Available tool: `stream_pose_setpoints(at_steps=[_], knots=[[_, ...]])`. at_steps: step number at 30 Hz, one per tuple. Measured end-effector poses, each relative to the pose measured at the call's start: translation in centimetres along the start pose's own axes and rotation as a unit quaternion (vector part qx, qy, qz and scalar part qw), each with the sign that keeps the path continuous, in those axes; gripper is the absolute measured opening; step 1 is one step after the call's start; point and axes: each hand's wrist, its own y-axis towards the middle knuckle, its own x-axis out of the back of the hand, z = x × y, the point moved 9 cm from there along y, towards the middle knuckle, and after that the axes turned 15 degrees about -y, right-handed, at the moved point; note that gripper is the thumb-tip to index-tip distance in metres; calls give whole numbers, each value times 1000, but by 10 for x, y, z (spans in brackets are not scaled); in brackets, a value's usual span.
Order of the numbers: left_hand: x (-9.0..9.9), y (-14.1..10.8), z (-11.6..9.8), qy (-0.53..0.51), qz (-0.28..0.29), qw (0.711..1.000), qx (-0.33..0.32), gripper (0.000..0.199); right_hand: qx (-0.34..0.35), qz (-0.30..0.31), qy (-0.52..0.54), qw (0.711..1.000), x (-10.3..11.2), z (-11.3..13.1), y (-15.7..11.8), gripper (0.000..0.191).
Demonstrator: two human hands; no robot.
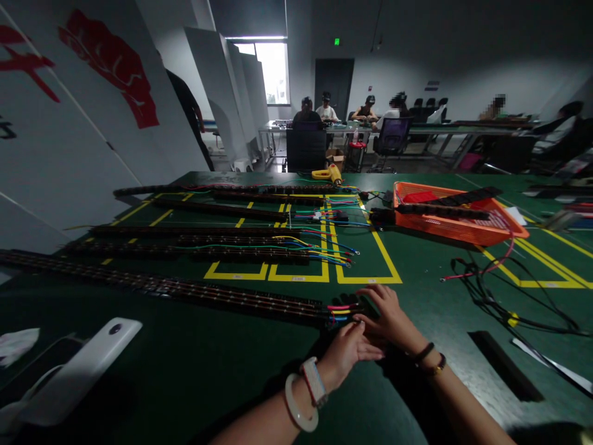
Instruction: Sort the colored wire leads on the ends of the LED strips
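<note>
Room to pass lies over the desk (199, 355) in front of the long cable bundle (208, 293). Rightward, black cord (489, 301) and an orange basket (445, 228) obstruct.

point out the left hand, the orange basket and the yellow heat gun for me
left hand (344, 353): head view, on the back of the hand
orange basket (440, 227): head view, on its near side wall
yellow heat gun (332, 173): head view, on its body
</note>
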Motion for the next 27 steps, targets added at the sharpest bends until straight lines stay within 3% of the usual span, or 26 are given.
stream_pose_setpoints(at_steps=[5, 10, 14, 17, 22, 27], knots=[[-16, -6, -9, -90, 57, 994, 24, 24, 103, 112, 32, 988, -7, 30, 18, 29], [-16, -8, -14, -164, 50, 985, 18, 33, 144, 165, 44, 975, -18, 46, 29, 18], [-9, -6, -16, -174, 32, 984, -4, 41, 179, 119, -18, 977, -12, 49, 34, 17], [-4, -4, -24, -172, 19, 984, -49, 41, 196, 35, -80, 977, -2, 51, 34, 19], [-1, 0, -39, -197, 27, 971, -135, 25, 207, -104, -155, 960, 4, 60, 18, 22], [8, 3, -34, -202, -34, 970, -129, 19, 164, -122, -171, 964, -8, 61, -1, 22]])
